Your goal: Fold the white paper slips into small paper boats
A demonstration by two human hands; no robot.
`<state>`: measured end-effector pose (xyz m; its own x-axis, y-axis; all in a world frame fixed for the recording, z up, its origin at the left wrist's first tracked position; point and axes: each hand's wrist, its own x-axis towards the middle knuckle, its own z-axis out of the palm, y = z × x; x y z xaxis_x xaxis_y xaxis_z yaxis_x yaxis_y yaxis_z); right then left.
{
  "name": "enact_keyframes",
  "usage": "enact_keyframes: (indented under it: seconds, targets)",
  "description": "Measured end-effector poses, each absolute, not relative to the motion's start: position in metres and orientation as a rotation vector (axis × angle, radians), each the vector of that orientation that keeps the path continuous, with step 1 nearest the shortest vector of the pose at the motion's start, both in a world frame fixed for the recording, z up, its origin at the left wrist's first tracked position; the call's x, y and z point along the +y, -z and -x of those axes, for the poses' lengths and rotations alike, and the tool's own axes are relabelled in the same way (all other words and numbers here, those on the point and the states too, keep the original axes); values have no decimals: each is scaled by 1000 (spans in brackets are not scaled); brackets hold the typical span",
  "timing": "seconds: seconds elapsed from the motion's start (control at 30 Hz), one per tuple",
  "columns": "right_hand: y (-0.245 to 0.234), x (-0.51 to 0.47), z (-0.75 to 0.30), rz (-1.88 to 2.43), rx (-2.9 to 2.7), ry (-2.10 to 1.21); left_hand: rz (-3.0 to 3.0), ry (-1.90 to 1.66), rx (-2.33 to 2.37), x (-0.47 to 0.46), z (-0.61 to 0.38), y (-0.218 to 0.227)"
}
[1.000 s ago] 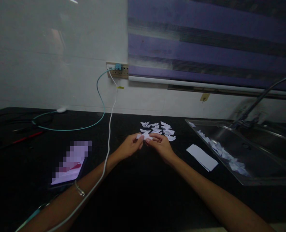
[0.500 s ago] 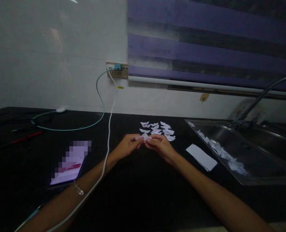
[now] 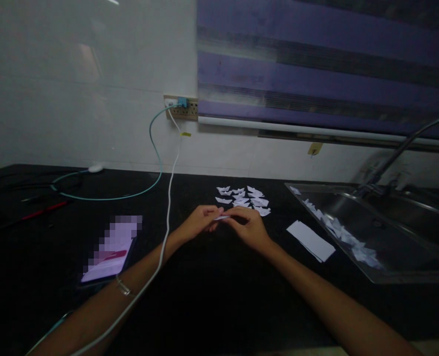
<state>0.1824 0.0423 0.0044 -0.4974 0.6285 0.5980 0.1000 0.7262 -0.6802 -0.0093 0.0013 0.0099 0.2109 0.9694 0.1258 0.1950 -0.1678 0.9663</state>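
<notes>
Both hands meet over the black counter point(image 3: 212, 296) and pinch one small white folded paper piece point(image 3: 222, 217). My left hand point(image 3: 199, 223) grips its left end with closed fingers. On the other end, the fingers of my right hand point(image 3: 249, 227) are curled and pressed on it. Just behind the hands lies a cluster of several small white folded paper shapes point(image 3: 243, 199). A white charging cable point(image 3: 166, 212) runs over my left forearm, which wears a thin bracelet point(image 3: 123, 287).
A stack of white paper slips point(image 3: 310, 240) lies right of my hands. The steel sink point(image 3: 397, 264) at right holds several paper scraps point(image 3: 347, 240), with a tap point(image 3: 405, 148) over it. A lit phone point(image 3: 110, 249) lies at left. A teal cable point(image 3: 130, 190) loops from the wall socket point(image 3: 180, 107).
The paper piece has been flattened between my fingers and shows less white now. Both hands stay in the same spot, the right one shifting slightly over the piece.
</notes>
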Motion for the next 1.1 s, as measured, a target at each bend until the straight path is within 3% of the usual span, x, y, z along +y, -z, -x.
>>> enact_keyframes:
  seconds: [0.23, 0.6, 1.1]
  targets:
    - [-4, 48, -184, 657, -1972, -878, -1751, -1014, 1088, 0, 12, -8]
    - [3, 67, -190, 656, -1668, -1660, -1968, -972, 1256, 1, 16, -4]
    - [-7, 66, -198, 695, -2234, -1316, -2129, -734, 1214, -4, 18, -8]
